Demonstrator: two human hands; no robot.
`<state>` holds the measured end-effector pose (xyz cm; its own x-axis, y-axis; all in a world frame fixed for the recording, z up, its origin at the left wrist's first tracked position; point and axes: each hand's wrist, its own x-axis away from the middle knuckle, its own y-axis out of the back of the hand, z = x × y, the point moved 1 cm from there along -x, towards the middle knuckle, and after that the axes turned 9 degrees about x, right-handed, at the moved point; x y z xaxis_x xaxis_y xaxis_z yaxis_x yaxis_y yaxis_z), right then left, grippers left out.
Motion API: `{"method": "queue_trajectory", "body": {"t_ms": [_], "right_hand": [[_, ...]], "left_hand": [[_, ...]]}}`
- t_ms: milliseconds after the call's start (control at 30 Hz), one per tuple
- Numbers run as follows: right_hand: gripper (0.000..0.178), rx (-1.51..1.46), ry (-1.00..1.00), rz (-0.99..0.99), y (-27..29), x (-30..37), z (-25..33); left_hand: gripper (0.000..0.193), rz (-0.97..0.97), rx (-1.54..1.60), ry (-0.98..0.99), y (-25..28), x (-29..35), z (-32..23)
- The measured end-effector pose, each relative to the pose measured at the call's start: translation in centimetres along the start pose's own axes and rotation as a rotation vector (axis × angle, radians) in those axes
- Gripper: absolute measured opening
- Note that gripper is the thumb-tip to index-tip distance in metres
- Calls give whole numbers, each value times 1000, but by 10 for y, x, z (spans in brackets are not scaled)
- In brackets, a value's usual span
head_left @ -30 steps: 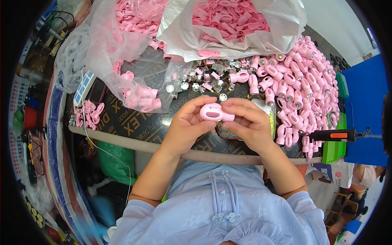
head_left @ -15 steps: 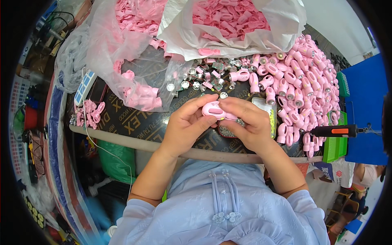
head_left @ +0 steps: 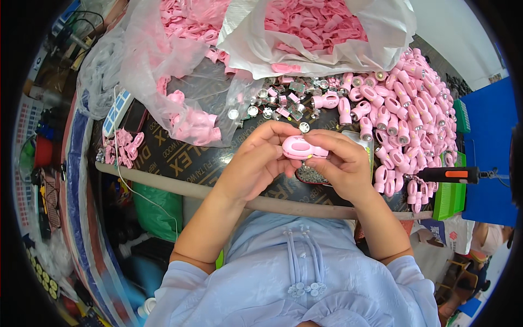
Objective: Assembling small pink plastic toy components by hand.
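Note:
Over the table's near edge, both my hands meet around a small pink plastic flashlight casing [head_left: 298, 146] with an oval opening in its body. My right hand [head_left: 348, 163] pinches its right end between thumb and fingers. On the left end, the fingers and thumb of my left hand [head_left: 259, 161] are closed against the casing; its fingertips are partly hidden. Just beyond the fingers lies a round silvery lamp piece [head_left: 304, 127]. Below the casing shows a container of tiny metal screws [head_left: 311, 175], partly covered by my right hand.
A heap of pink flashlights [head_left: 406, 103] covers the table's right side. Loose lamp parts [head_left: 283, 98] lie mid-table. Behind are a white sack [head_left: 321, 61] of pink shells and a clear plastic bag [head_left: 144, 71]. A black electric screwdriver [head_left: 447, 175] hangs at right, near a green basket [head_left: 451, 193].
The casing has shifted slightly right and turned, so more of it shows. My left fingers have moved back along it towards its left end. The whole view has shifted a little.

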<state>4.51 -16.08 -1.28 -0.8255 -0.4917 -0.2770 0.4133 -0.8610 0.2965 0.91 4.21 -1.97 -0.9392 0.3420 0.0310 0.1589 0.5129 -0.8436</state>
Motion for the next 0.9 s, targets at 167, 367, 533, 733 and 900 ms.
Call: {"method": "queue_trajectory", "body": {"t_ms": [167, 367, 533, 733, 900], "right_hand": [[41, 31, -29, -25, 7, 4, 1], [40, 72, 20, -57, 22, 7, 0], [41, 2, -24, -144, 41, 20, -9], [43, -63, -101, -197, 47, 25, -12], [43, -71, -101, -219, 51, 28, -11]], "left_hand": [[27, -56, -32, -2, -7, -11, 10], [28, -15, -64, 1, -10, -23, 19], [32, -201, -702, -68, -14, -36, 16], [12, 234, -1971, -613, -12, -45, 56], [5, 285, -2051, -622, -7, -53, 64]]}}
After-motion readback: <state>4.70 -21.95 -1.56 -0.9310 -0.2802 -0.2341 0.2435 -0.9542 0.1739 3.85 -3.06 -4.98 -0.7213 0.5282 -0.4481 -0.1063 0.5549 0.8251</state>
